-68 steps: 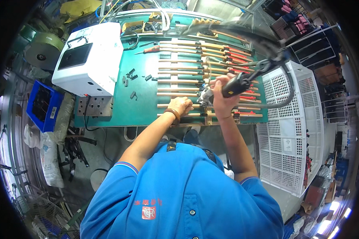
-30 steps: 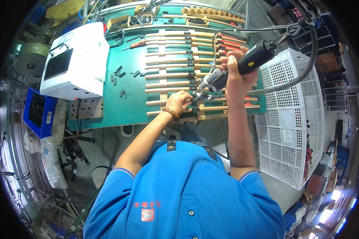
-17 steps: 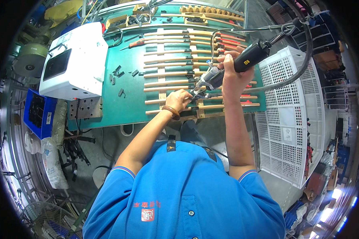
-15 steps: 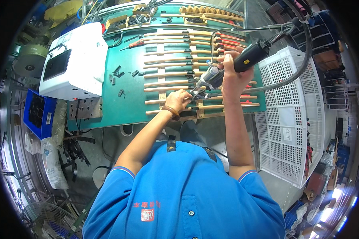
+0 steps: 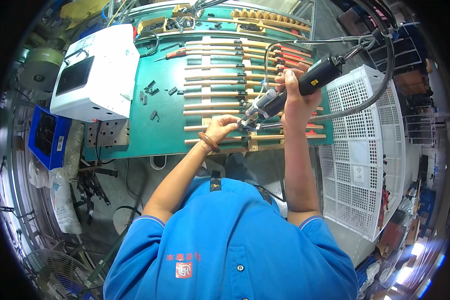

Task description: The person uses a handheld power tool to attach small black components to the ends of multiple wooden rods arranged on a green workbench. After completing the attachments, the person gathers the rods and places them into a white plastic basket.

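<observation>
My right hand (image 5: 301, 102) is wrapped round a black and grey powered screwdriver (image 5: 321, 75), tilted so its tip points down and left. The tip meets a small dark fitting (image 5: 250, 121) on one of the nearer rods. My left hand (image 5: 221, 130), with a brown bangle at the wrist, has thumb and fingers pinched together right beside that tip. What lies between those fingertips is hidden. Several slim wooden rods (image 5: 212, 93) with black fittings and red ends lie side by side across wooden supports on the green table (image 5: 160, 135).
Small black parts (image 5: 155, 115) and an orange-handled screwdriver (image 5: 176, 53) lie left of the rods. A white machine (image 5: 97, 75) stands farther left, above a blue bin (image 5: 50, 137). Part boxes (image 5: 151, 25) sit at the back. A white perforated crate (image 5: 357, 165) stands right; a thick hose (image 5: 367, 100) loops nearby.
The screwdriver tip has come slightly nearer to me, and my right hand has lowered with it. My left hand has shifted a little left, its fingers still pinched. The whole view has moved slightly.
</observation>
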`<state>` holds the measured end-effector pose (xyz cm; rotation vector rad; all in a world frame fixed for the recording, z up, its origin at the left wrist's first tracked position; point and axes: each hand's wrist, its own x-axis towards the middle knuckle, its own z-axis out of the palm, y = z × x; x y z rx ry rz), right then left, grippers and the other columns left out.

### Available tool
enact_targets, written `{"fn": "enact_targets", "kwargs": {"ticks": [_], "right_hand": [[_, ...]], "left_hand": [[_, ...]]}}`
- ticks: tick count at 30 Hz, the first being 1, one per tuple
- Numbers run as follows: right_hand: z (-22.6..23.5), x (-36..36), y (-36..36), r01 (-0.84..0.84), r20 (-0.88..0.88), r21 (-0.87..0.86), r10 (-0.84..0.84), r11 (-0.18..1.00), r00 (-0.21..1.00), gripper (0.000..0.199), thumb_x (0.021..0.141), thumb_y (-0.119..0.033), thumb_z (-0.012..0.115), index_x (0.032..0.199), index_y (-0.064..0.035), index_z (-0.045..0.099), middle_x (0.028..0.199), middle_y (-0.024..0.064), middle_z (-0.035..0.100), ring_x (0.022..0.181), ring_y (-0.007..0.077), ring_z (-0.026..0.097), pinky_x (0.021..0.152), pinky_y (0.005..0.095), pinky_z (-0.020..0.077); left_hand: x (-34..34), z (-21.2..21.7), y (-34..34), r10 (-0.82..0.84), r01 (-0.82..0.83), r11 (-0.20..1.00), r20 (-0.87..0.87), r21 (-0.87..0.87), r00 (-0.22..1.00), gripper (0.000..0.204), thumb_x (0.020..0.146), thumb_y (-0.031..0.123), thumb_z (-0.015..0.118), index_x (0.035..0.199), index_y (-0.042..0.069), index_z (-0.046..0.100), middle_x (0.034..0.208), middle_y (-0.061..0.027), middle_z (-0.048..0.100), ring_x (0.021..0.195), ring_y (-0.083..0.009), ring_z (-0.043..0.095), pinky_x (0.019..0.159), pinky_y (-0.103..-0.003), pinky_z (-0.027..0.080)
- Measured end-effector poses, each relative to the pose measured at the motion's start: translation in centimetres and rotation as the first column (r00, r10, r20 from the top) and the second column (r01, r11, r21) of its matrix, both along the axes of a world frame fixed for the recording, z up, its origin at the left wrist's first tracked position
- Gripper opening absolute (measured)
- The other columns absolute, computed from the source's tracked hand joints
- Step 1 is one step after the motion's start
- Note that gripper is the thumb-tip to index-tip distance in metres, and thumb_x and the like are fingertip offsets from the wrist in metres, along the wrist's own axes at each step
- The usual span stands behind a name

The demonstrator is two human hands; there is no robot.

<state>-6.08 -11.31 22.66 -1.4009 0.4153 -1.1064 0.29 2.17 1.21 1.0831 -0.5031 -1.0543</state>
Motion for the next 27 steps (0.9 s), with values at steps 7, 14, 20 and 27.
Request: {"fn": "enact_targets", "kwargs": {"ticks": [7,14,20,27], "right_hand": [[-0.5,0.2,-0.5,-0.009,0.008,0.044,0.008,0.999,1.000,0.029,0.084,-0.003,0.065,0.109,0.0005,0.051,0.082,0.0064,0.063,0.067,0.0155,0.066,0.056,0.0240,0.0516],[-0.3,0.7,-0.9,0.026,-0.007,0.017,-0.026,1.000,1.000,0.017,0.084,-0.007,0.067,0.096,-0.0018,0.058,0.078,0.0078,0.065,0.065,0.0172,0.067,0.056,0.0248,0.0515],[-0.5,1.4,-2.0,0.036,-0.016,0.022,-0.036,0.999,0.999,0.012,0.083,-0.009,0.069,0.080,-0.0034,0.058,0.077,0.0093,0.065,0.066,0.0195,0.067,0.060,0.0279,0.0547],[0.2,2.4,-1.3,0.048,-0.012,-0.035,-0.048,0.998,0.999,0.027,0.084,-0.008,0.068,0.105,-0.0012,0.052,0.091,0.0114,0.065,0.081,0.0164,0.067,0.059,0.0233,0.0562]], "left_hand": [[0.4,0.4,0.7,-0.053,0.045,0.997,-0.130,-0.066,0.990,0.021,0.084,0.000,0.061,0.105,0.000,0.065,0.099,-0.0047,0.067,0.090,-0.0121,0.062,0.086,-0.027,0.049],[0.8,-0.6,0.6,0.226,-0.223,0.974,-0.119,0.033,0.967,0.021,0.087,-0.003,0.053,0.104,0.000,0.064,0.100,-0.0077,0.067,0.092,-0.0153,0.063,0.087,-0.027,0.051],[3.0,-1.8,2.0,0.692,-0.703,0.708,0.139,0.063,0.709,0.019,0.088,-0.006,0.049,0.097,-0.001,0.065,0.093,-0.0059,0.066,0.085,-0.0120,0.061,0.081,-0.026,0.050],[2.7,-1.5,2.8,0.591,-0.588,0.802,0.006,0.100,0.807,0.018,0.089,-0.004,0.049,0.099,-0.001,0.064,0.095,-0.0073,0.066,0.084,-0.0121,0.062,0.079,-0.024,0.051]]}}
